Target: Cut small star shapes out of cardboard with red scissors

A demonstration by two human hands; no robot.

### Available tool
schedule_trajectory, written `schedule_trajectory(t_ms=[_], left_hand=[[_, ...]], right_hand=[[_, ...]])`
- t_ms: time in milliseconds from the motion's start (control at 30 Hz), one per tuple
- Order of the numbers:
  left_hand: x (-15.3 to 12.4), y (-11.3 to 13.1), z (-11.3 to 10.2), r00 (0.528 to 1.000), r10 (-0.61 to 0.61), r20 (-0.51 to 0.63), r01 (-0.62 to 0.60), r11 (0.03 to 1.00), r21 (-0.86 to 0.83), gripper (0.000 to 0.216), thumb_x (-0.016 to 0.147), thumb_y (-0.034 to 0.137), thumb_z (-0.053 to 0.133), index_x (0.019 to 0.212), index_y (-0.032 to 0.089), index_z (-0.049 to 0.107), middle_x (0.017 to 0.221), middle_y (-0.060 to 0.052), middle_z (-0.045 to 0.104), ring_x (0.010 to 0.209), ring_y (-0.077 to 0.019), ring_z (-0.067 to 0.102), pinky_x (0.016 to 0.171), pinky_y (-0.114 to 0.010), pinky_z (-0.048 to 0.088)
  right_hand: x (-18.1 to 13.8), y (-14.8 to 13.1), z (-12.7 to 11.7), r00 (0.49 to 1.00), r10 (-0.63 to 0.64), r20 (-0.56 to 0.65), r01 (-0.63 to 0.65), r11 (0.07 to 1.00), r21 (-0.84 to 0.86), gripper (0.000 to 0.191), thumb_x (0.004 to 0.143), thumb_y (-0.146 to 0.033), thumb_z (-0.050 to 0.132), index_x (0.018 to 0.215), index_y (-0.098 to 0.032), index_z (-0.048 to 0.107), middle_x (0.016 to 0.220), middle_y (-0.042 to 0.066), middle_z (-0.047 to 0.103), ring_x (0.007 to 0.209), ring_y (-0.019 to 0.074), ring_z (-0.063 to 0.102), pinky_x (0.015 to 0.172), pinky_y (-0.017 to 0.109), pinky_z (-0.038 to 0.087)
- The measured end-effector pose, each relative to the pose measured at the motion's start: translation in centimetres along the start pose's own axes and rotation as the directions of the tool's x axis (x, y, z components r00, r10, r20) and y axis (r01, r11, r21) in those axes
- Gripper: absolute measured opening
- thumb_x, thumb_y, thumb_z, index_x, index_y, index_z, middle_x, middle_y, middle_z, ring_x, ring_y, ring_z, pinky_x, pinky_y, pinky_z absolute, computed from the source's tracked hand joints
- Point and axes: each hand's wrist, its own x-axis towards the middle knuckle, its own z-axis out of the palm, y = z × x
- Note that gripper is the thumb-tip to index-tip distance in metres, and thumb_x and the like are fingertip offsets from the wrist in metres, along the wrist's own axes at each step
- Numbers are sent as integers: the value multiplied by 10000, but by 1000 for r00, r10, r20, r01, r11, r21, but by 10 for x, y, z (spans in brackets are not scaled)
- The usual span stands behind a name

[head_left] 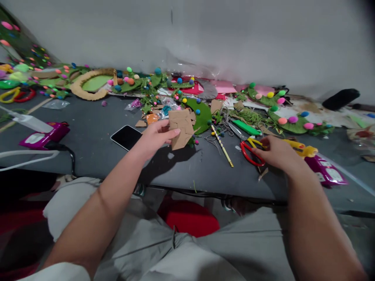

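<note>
My left hand [156, 136] pinches a small piece of brown cardboard [181, 124] between thumb and fingers, raised above the table's front half. The cardboard has creases or cut lines that I cannot make out fully. On the right, my right hand [277, 153] is closed at the handles of a pair of scissors [249, 153], one loop red and one yellow. The scissors' blades point away to the left. A green-handled cutter [246, 127] lies just beyond them, and a patterned pencil [222, 147] lies to their left. Behind the cardboard sits a green felt crescent [202, 116] with coloured pompoms.
A phone [126, 137] lies left of my left hand. Purple power strips [43, 136] sit at both sides of the grey table [88, 128]. Felt scraps, green yarn [249, 116], pompom wreaths and a tan ring [76, 90] crowd the back along the wall.
</note>
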Motion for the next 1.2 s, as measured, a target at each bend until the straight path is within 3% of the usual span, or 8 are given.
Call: schedule_trajectory(t_ms=[100, 233, 400, 567, 633, 733, 867, 1200], left_hand=[[0, 1, 0, 1000, 4, 7, -4, 1000, 11, 481, 869, 438, 822, 1288, 215, 748, 1299, -108, 786, 1208, -291, 728, 833, -331, 607], [-3, 3, 5, 999, -32, 0, 32, 999, 17, 483, 866, 426, 828, 1284, 205, 733, 1315, -115, 778, 1206, -290, 731, 844, -342, 607], [-3, 5, 5, 1000, 5, -19, -6, 1000, -17, 511, 869, 413, 824, 1318, 200, 707, 1328, -114, 773, 1213, -288, 738, 868, -345, 626], [-1, 6, 8, 993, 32, -110, -40, 996, -75, 515, 838, 379, 834, 1291, 180, 692, 1197, -108, 815, 1120, -300, 777, 845, -382, 655], [0, 6, 10, 987, 62, -147, -74, 995, -74, 485, 843, 381, 829, 1267, 188, 695, 1177, -100, 819, 1101, -295, 780, 832, -385, 659], [0, 6, 11, 968, 142, -206, -154, 987, -40, 453, 850, 375, 822, 1255, 205, 709, 1150, -80, 824, 1080, -285, 780, 811, -372, 659], [-1, 8, 9, 949, 196, -247, -217, 974, -59, 414, 857, 382, 816, 1223, 201, 744, 1177, -65, 815, 1088, -273, 763, 840, -361, 649], [5, -3, 6, 920, 187, -344, -180, 982, 51, 525, 781, 407, 883, 1233, 182, 739, 991, -62, 787, 922, -239, 743, 860, -391, 623]], right_hand=[[10, 25, 4, 996, 56, 75, -44, 987, -153, 337, 536, -372, 905, 595, -283, 586, 569, 28, 623, 536, 254, 600, 597, 441, 512], [20, 32, 23, 992, 74, 104, -46, 968, -246, 369, 533, -407, 886, 535, -295, 535, 514, 13, 563, 518, 249, 585, 565, 396, 464], [17, 28, 13, 999, 27, -34, -34, 975, -218, 431, 614, -396, 868, 540, -314, 452, 475, -1, 453, 474, 214, 489, 542, 389, 357], [0, 3, -8, 980, -66, -188, 58, 997, -52, 388, 787, -503, 833, 734, -322, 494, 584, 38, 542, 496, 217, 463, 498, 399, 312], [-8, -12, -9, 984, -115, -135, 122, 992, 40, 401, 809, -603, 823, 795, -312, 546, 656, 40, 607, 547, 229, 528, 490, 375, 353], [-21, -34, -2, 975, -206, 84, 187, 962, 199, 433, 827, -687, 790, 836, -281, 638, 691, 18, 666, 581, 211, 572, 507, 340, 433], [-38, -55, 15, 885, -238, 400, 100, 936, 337, 501, 718, -683, 893, 775, -228, 693, 673, -4, 665, 599, 179, 577, 521, 292, 430], [-43, -73, 32, 852, -186, 490, -19, 923, 383, 574, 642, -746, 902, 706, -206, 718, 547, -45, 531, 513, 123, 427, 474, 273, 331]])
